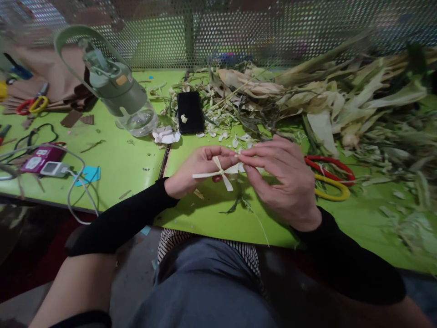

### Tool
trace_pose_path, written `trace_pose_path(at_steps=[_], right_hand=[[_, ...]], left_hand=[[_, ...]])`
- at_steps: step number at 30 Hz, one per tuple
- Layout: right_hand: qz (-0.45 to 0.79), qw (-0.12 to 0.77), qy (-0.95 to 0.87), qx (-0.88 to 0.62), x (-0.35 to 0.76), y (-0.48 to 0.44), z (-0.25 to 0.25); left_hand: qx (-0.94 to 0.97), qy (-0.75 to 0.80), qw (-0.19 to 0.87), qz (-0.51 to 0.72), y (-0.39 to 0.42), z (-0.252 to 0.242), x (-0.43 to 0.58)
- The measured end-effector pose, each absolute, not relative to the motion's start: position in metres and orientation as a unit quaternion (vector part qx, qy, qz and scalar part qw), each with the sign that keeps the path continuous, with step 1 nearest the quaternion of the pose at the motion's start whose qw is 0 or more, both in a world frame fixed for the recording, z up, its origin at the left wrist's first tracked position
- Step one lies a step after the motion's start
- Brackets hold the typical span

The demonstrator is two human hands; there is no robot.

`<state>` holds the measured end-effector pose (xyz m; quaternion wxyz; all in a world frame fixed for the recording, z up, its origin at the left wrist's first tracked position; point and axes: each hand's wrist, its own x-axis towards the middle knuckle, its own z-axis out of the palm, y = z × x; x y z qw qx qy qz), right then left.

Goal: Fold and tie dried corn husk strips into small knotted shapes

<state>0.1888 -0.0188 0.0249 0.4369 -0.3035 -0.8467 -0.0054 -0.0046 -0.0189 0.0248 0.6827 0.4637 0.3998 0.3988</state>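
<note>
A pale strip of corn husk, knotted into a small cross with loose tails (221, 172), is pinched between the thumb and fingers of my left hand (194, 169). My right hand (282, 180) meets it from the right, its thumb and fingertips closed on the strip's far end close to the left fingertips. Both hands are just above the green table (211, 214). Scissors with red and yellow handles (332, 187) lie beside my right hand, their blades hidden. Below my hands, a thin green shred of leaf (239, 202) rests on the tabletop.
A heap of corn husks (327, 100) covers the back right. A black phone (190, 113) and a green-lidded water bottle (126, 91) stand behind my hands. At left are a purple device (43, 157) with white cable, and more scissors (34, 105). A perforated panel (218, 36) closes the back.
</note>
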Motion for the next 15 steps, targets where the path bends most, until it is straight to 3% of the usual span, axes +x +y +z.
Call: trace_pose_path(at_steps=[5,10,15], right_hand=[[0.094,0.445,-0.822,-0.341,0.189,-0.018,0.0257],[0.056,0.418,-0.83,-0.365,0.1887,-0.0196,0.0255],[0.01,0.416,-0.838,-0.352,0.1889,-0.0185,0.0248]], left_hand=[[0.503,0.396,0.648,0.412,-0.0238,0.0252,-0.0014],[0.556,0.404,0.584,0.431,-0.0251,0.0205,0.0004],[0.528,0.421,0.607,0.419,-0.0247,0.0255,0.0013]])
